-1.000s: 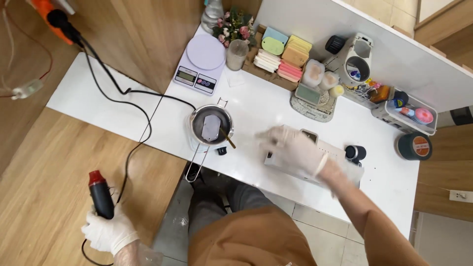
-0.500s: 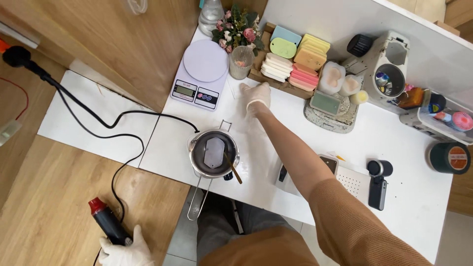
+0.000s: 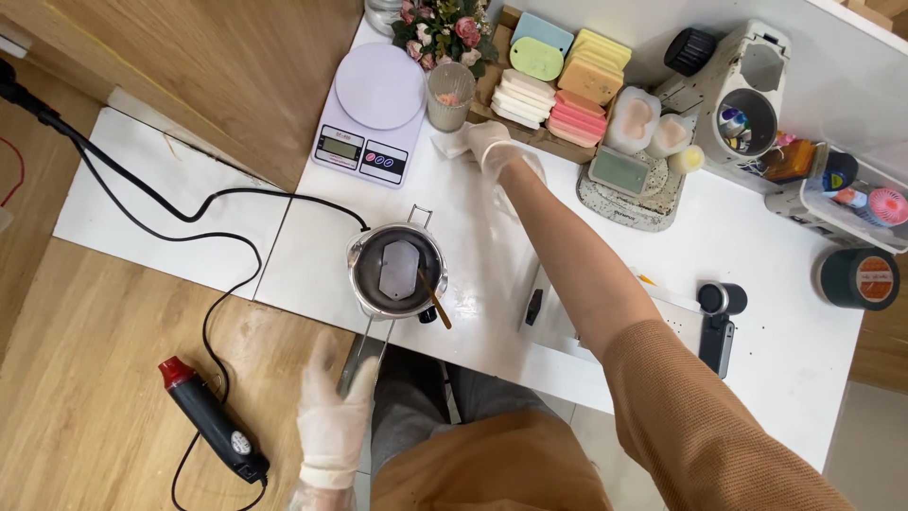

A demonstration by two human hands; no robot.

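My right hand (image 3: 503, 151), in a white glove, reaches across the white table (image 3: 492, 284). Its fingers are stretched out flat just below a clear glass cup (image 3: 449, 93). My left hand (image 3: 333, 416), also gloved, is open at the table's near edge with nothing in it. Its fingertips are close to the long handle of a small metal pot (image 3: 395, 272). The pot holds a pale solid block and a wooden stick. A black heat gun with a red tip (image 3: 214, 422) lies on the wooden floor to the left of my left hand, its cord running off to the far left.
A white kitchen scale (image 3: 369, 112) stands left of the cup, with flowers (image 3: 440, 24) behind it. Coloured soap bars (image 3: 558, 90) sit in a tray. A speckled tray (image 3: 629, 189), jars, a dark tape roll (image 3: 859, 277) and a black device (image 3: 719, 317) are to the right.
My left hand has let go of the heat gun, which now lies on the floor, and has risen toward the pot handle. My right hand stays by the cup.
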